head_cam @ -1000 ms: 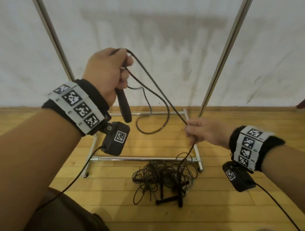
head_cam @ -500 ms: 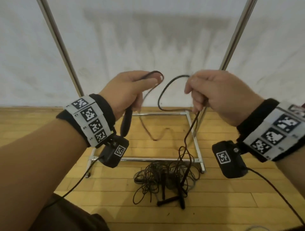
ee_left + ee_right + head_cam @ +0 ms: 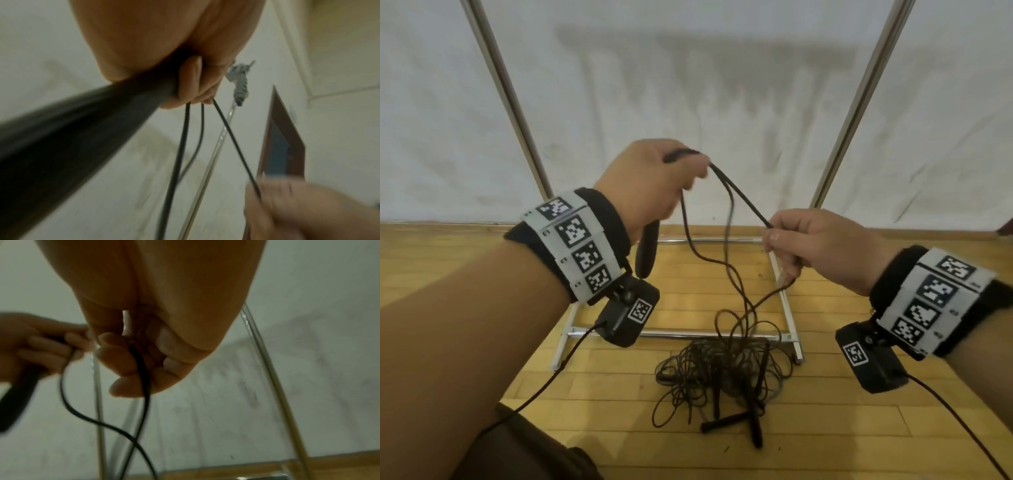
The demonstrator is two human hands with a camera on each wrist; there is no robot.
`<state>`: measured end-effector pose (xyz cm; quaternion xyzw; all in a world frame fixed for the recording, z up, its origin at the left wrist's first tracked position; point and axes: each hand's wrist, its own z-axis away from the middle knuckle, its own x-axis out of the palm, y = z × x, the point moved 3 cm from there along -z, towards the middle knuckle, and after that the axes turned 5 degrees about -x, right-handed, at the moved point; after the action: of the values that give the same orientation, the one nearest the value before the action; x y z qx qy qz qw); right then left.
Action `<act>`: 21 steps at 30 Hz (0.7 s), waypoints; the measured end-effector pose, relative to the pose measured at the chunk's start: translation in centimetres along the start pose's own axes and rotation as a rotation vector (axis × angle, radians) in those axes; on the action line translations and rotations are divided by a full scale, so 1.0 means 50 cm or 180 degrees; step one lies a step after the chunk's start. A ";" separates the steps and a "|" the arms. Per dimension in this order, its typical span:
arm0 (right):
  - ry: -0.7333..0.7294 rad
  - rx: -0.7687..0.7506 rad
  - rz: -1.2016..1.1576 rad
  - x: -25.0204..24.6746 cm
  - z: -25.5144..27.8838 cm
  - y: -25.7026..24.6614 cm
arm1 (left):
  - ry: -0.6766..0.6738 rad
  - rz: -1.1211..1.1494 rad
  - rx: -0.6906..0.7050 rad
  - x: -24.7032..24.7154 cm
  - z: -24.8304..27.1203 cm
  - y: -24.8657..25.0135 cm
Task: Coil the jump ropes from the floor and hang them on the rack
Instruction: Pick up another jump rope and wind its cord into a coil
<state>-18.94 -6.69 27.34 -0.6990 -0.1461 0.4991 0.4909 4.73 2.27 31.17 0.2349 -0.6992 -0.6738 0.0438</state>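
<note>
Two hands are engaged on a single black rope (image 3: 743,202), which runs taut between them above the floor. The left hand (image 3: 650,185) is closed around a black handle (image 3: 646,253) and around the loops already gathered, three strands being seen to leave its fingers (image 3: 190,81) in the left wrist view. The right hand (image 3: 822,250) is closed on the cord, which is pinched at the fingertips and is seen passing down through the curled fingers (image 3: 123,356) in the right wrist view.

Half a second earlier the right hand was raised level with the left and close beside it, delivering a loop; it is now lowered and drawn out to the right, with a fresh length of cord stretched between the hands. One more turn is therefore judged to have been laid into the left hand, and the next turn is being measured out.

Most of the work is judged to remain. From the right hand the cord drops into a tangled pile of ropes (image 3: 722,370) lying on the wooden floor (image 3: 482,267), just in front of the base of the metal rack (image 3: 787,308), with further handles visible in the heap. Nothing is seen hung on the rack's uprights within these views. Snagging in the tangle is a likely risk as more cord is drawn up.
</note>
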 end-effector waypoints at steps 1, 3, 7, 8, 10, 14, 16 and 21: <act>-0.0054 0.0104 0.0109 -0.001 0.003 0.023 | 0.0195 0.0253 -0.0025 -0.015 -0.005 -0.003; -0.0101 0.0334 0.0286 -0.003 0.010 0.073 | 0.0525 0.0539 -0.0057 -0.039 -0.011 -0.008; -0.0686 0.0945 0.0611 0.024 0.033 0.153 | 0.1001 0.0883 -0.0086 -0.063 -0.010 -0.015; -0.0921 0.1103 0.0638 0.038 0.038 0.162 | 0.1106 0.0931 -0.0093 -0.064 -0.010 -0.014; -0.1111 0.1175 0.0763 0.056 0.038 0.155 | 0.1360 0.0866 -0.0155 -0.071 -0.010 -0.015; -0.0075 0.0618 0.0808 0.005 0.005 0.060 | 0.1865 0.0603 -0.0349 -0.115 -0.015 -0.028; 0.0750 0.0182 0.0652 -0.051 0.000 -0.012 | 0.1952 0.0587 -0.0517 -0.132 -0.017 -0.044; 0.1324 -0.0426 -0.0549 -0.099 0.020 -0.124 | 0.1437 0.0888 -0.0540 -0.089 -0.013 -0.056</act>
<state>-20.27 -6.62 35.22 -0.8027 -0.1337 0.2897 0.5038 9.68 3.47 29.65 0.2760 -0.6384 -0.6481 0.3103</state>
